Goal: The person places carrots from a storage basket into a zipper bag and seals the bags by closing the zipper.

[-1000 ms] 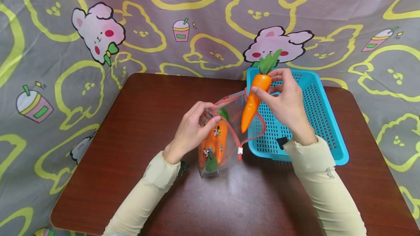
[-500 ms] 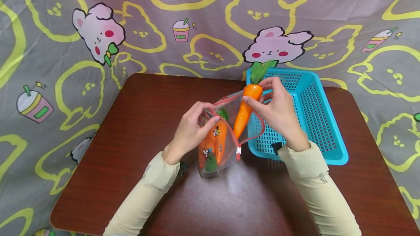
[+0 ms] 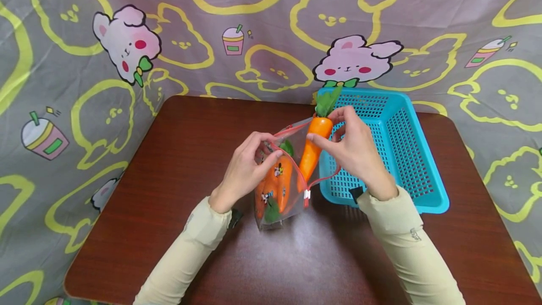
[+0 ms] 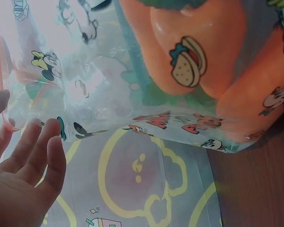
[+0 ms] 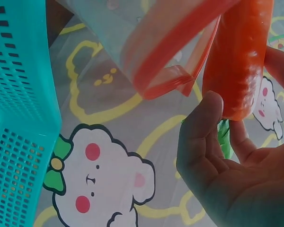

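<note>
A clear zip bag (image 3: 296, 149) with a red rim, a white slider and cartoon prints stands mid-table, its mouth spread. My left hand (image 3: 247, 168) pinches the rim on its left side; in the left wrist view the fingers (image 4: 33, 161) curl at the bag's edge. Orange carrots with green tops (image 4: 194, 47) lie inside the bag. My right hand (image 3: 355, 147) grips another carrot (image 3: 318, 131) near its leafy top, thumb on one side and fingers on the other. That carrot's pointed end is down in the bag's mouth; its upper part and leaves stick out.
A turquoise perforated basket (image 3: 423, 154) stands to the right at the back, partly behind my right hand and the bag's edge. The brown table (image 3: 169, 201) runs up to a patterned cloth (image 3: 271, 22) behind it.
My right hand has moved left and down, bringing the carrot from above the basket's edge into the bag's mouth. The left hand and bag have stayed nearly still.
</note>
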The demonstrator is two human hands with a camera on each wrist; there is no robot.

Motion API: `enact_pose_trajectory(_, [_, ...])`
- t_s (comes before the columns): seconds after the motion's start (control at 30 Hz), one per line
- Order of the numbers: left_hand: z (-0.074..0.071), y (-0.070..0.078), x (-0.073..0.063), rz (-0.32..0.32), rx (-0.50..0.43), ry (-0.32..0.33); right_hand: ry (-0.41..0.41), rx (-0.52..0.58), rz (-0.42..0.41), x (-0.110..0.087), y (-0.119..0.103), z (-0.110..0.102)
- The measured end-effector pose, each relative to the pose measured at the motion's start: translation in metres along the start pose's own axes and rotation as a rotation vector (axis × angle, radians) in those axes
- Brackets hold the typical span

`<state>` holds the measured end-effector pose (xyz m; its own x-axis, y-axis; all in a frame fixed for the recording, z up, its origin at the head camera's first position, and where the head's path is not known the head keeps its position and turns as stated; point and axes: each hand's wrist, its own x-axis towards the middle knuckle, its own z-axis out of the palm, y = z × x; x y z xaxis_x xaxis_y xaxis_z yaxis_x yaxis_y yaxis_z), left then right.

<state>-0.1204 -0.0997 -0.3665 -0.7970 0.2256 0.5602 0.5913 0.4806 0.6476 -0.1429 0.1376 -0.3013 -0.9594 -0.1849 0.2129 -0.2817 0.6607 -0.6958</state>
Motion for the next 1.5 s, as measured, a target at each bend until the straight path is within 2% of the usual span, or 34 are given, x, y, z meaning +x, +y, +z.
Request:
enact_pose_trajectory(0.63, [0.0,0.001,0.0,0.006,0.009,0.008,-0.091,-0.024,0.004,-0.007,-0.001,0.005])
enact_pose_trajectory(0.87, [0.0,0.001,-0.001,0.003,-0.001,0.008,-0.163,-0.047,-0.003,-0.01,0.0,0.0])
enact_pose_trajectory(1.0, [0.001,0.001,-0.001,-0.001,-0.018,0.013,-0.129,-0.066,-0.021,-0.01,0.002,-0.006])
enact_pose_trajectory(1.13, [0.001,0.0,-0.001,-0.002,-0.047,0.024,-0.054,-0.091,-0.046,-0.009,0.007,-0.012])
enact_pose_trajectory(1.3, [0.001,-0.001,0.0,0.019,-0.083,0.05,0.026,-0.093,-0.036,-0.008,0.015,-0.02])
enact_pose_trajectory(1.5, [0.0,-0.002,0.001,0.052,-0.107,0.078,0.028,-0.077,0.0,-0.004,0.021,-0.029])
